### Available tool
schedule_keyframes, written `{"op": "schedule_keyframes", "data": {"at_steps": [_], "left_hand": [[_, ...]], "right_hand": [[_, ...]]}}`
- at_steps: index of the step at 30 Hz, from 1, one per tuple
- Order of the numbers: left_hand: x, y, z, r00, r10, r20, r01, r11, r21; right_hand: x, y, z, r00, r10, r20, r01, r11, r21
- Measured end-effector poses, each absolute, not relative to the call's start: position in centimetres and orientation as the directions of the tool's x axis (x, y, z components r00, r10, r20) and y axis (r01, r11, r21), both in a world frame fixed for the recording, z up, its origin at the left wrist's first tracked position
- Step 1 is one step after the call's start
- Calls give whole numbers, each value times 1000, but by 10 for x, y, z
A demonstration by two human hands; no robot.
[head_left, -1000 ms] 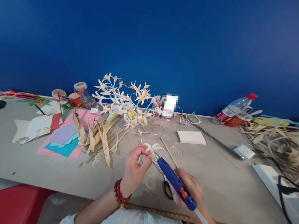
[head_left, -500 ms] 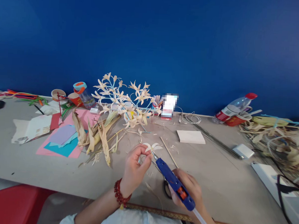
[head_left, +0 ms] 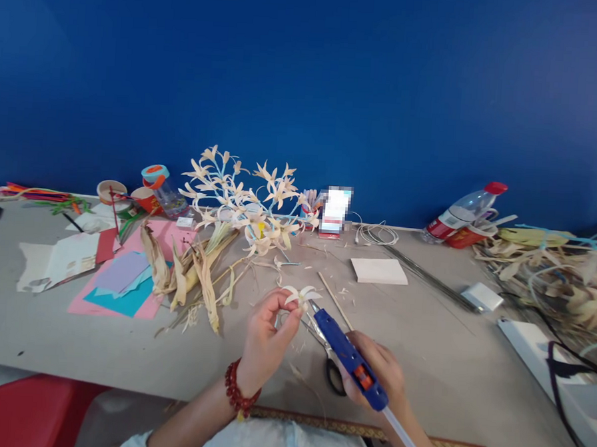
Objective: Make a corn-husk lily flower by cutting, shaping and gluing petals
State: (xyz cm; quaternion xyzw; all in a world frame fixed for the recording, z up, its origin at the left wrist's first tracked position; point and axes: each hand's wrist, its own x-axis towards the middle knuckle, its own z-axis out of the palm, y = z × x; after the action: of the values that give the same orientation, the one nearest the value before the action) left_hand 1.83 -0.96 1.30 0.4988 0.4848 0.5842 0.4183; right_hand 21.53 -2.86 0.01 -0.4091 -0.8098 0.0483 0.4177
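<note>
Between thumb and fingertips, my left hand (head_left: 272,325) pinches a small pale husk flower (head_left: 302,295) with spread petals. A blue hot glue gun (head_left: 344,353) is gripped in my right hand (head_left: 378,368); its metal nozzle points at the flower's base, a small gap away. A clear glue stick (head_left: 407,439) runs out of the gun's rear end. Under the hands lie scissors (head_left: 335,377) with black handles, partly hidden by the gun. Beyond them stands a branching bunch of similar husk flowers (head_left: 249,204) on light blue stems.
Dried corn husks (head_left: 203,275) and coloured paper (head_left: 120,281) lie to the left. A phone (head_left: 336,212) stands by the wall. To the right are a white box (head_left: 379,271), thin wires (head_left: 430,280), a tilted bottle (head_left: 466,212) and a power strip (head_left: 545,376). A thin stick (head_left: 335,300) lies ahead.
The glue gun's nozzle has drawn back slightly from the flower, to the right. My left hand keeps its pinch on the flower. The whole view has shifted a little.
</note>
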Motion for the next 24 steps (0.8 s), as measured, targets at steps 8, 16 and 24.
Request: {"op": "schedule_keyframes", "data": {"at_steps": [8,16,24], "left_hand": [[12,-6,2,-98,993,-64,-369,23,929],[11,-9,3,-58,992,-112,-469,72,880],[9,-8,19,99,985,-139,-654,170,737]], "right_hand": [[260,-9,-16,-268,829,491,801,475,-364],[334,48,-42,-83,978,189,983,112,-149],[306,30,-1,-235,872,429,851,398,-342]]}}
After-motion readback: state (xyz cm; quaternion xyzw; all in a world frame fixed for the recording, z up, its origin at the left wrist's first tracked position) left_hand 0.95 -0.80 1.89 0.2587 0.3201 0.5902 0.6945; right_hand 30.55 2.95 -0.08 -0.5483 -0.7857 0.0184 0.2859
